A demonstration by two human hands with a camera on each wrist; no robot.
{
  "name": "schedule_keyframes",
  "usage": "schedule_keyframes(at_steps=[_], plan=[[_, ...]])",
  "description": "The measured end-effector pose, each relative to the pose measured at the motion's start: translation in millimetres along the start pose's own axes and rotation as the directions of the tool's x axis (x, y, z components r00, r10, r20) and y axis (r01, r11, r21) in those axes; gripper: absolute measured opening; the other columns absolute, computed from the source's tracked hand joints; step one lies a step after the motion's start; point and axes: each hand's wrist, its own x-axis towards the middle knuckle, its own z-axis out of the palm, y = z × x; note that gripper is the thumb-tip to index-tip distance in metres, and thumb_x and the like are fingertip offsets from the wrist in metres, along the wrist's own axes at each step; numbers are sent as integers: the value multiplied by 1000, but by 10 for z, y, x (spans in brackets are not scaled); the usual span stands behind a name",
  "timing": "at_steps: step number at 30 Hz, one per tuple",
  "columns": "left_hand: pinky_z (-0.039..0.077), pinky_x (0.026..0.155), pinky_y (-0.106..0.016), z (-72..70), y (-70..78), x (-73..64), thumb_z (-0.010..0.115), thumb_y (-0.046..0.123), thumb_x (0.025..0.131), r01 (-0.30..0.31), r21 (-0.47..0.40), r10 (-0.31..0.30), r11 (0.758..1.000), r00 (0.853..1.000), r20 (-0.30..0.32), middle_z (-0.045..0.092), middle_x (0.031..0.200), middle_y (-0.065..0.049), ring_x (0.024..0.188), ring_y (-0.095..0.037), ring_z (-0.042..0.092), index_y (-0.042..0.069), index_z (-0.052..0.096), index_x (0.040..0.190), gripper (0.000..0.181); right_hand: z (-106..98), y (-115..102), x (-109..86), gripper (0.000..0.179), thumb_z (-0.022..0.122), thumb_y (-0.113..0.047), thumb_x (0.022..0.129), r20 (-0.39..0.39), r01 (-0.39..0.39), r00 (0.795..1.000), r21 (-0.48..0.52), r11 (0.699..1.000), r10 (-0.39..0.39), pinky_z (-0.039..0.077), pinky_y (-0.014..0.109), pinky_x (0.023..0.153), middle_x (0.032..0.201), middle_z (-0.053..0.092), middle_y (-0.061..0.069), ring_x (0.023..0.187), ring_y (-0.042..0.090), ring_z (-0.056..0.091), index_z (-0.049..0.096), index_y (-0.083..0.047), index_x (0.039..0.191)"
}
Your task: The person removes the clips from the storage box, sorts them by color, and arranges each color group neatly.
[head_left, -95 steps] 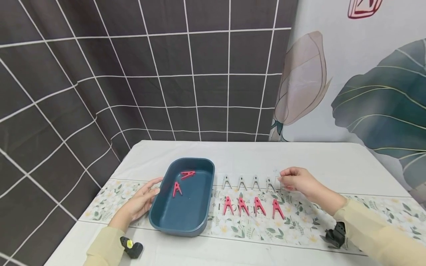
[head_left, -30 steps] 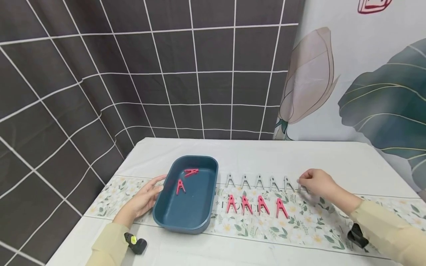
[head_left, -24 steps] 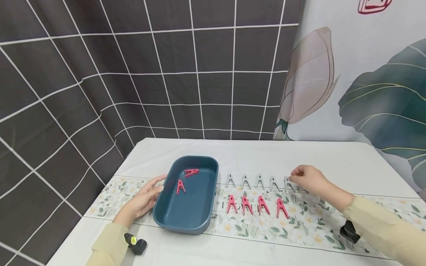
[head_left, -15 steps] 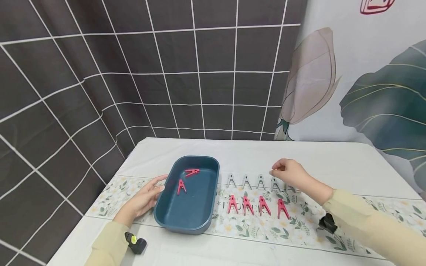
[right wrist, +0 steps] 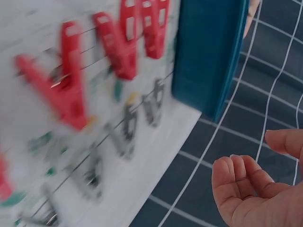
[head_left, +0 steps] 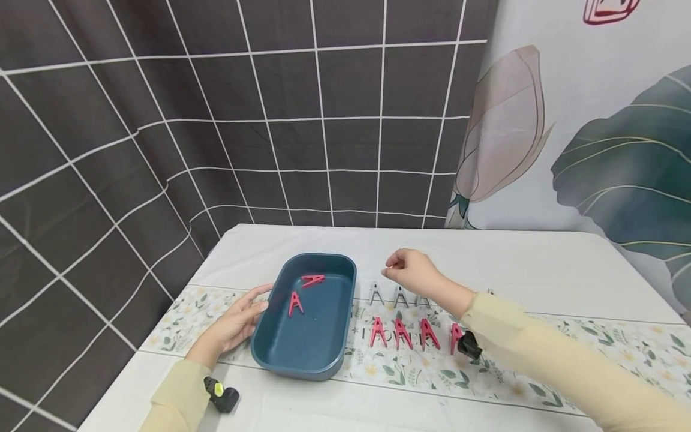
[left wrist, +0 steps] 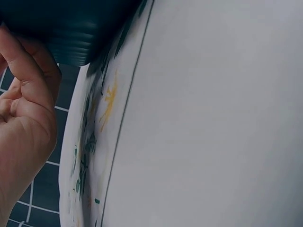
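Note:
My left hand (head_left: 234, 327) touches the left outer wall of a dark blue plastic bin (head_left: 296, 360); the left wrist view shows its fingers against the bin's underside edge. Inside lie two red clothespins, one upper (head_left: 312, 280) and one lower (head_left: 294, 303). My right hand (head_left: 412, 273) hovers above the row of grey clothespins, right of the bin. In the right wrist view its fingers curl loosely, thumb apart, with nothing between them. Below the hand stretches a row of grey clothespins (head_left: 375, 293), partly hidden by the forearm. Nearer is a row of several red clothespins (head_left: 402, 333).
A white table (head_left: 518, 258) bears a flowered, lettered band (head_left: 388, 366) across its middle. A dark grid-patterned cloth (head_left: 345, 144) hangs behind and left; a leaf-print cloth (head_left: 507, 144) hangs at the right.
My right hand has added a grey clothespin to the row's right end, let go, and swept left toward the bin. The left hand stays at the bin.

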Motion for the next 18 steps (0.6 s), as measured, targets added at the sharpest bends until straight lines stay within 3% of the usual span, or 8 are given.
schedule_keyframes(at_steps=[18], plan=[[57,82,-33,-2,1,5,41,16,103,-3,-30,4,1000,1000,24,63,117,7,102,-11,66,9,13,151,56,492,-586,273,22,67,-15,87,94,17,995,146,989,-31,54,33,73,93,66,12,83,21,61,64,1,101]])
